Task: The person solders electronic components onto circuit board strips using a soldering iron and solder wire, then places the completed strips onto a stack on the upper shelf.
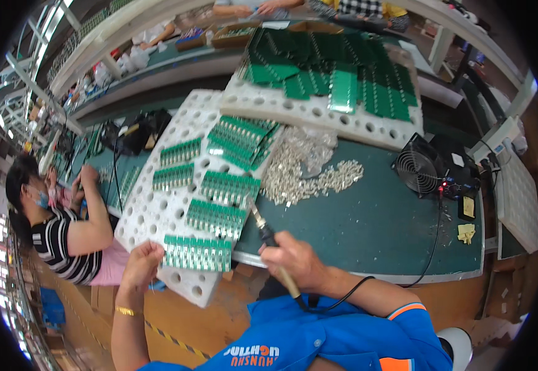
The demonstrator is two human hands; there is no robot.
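My right hand is wrapped round a soldering iron. The iron's tip points up and left, close to the right end of a green circuit board panel; whether it touches cannot be seen. My left hand is closed in a pinch on the left edge of the nearest circuit board panel, which carries a row of pale parts. Several similar panels lie in two columns on a white foam board with round holes. Further up the foam, more panels overlap in a stack.
Small pale metal parts lie heaped beside a clear plastic bag. Behind, a second foam board bears many green panels. At right stand a black fan and a soldering station, its cord trailing. A co-worker sits at left.
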